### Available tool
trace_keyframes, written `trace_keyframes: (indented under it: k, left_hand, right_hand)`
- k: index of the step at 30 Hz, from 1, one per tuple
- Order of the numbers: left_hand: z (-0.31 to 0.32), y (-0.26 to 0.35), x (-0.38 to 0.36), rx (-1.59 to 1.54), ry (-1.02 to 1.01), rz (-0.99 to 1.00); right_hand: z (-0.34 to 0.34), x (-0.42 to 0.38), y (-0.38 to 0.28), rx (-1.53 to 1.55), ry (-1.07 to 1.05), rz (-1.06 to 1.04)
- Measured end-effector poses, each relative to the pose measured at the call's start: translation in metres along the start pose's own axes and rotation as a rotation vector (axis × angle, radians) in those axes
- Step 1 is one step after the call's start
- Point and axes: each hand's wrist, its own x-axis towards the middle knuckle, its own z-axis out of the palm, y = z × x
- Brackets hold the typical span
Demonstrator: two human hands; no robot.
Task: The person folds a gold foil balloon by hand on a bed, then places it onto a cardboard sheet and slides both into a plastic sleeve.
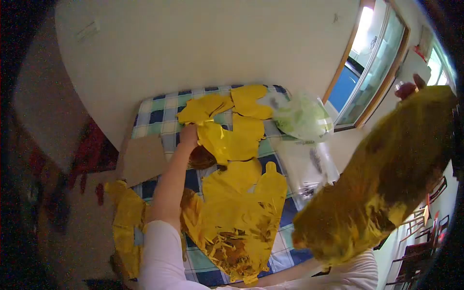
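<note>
My left hand point(190, 135) reaches over the bed-like surface and is closed at the edge of a shiny yellow foil piece point(237, 142); its fingertips are partly hidden. At the far right, my right hand point(410, 88) shows only a few fingers at the top of a large, wrinkled yellow foil piece point(367, 179), held up close to the camera. A wide foil piece point(237, 208) with a rounded tab, like a flat foil balloon, lies below my left hand. Something round and brown point(202, 157) sits beside that hand, partly covered.
More yellow foil point(205, 107) lies at the back of the checked cloth point(164, 108). Clear plastic packaging point(309, 162) and a pale green plastic bag point(304, 118) are at its right. A cardboard piece point(143, 157) and another foil strip point(128, 224) lie left. Chairs point(415, 256) stand far right.
</note>
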Motion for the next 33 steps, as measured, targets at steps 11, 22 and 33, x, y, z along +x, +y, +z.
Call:
trace_keyframes:
  k: [11,22,33]
  left_hand:
    - [0.027,-0.029,0.075,-1.874,0.237,0.334]
    - [0.0,-0.047,0.05,-1.965,0.596,-0.055]
    - [-0.021,-0.017,0.033,-1.774,0.02,-0.267]
  right_hand:
    - [-0.027,-0.022,-0.015,0.194,-0.311,0.199]
    - [-0.032,-0.023,-0.023,0.176,-0.346,0.253]
    - [-0.041,-0.028,-0.028,0.187,-0.405,0.321]
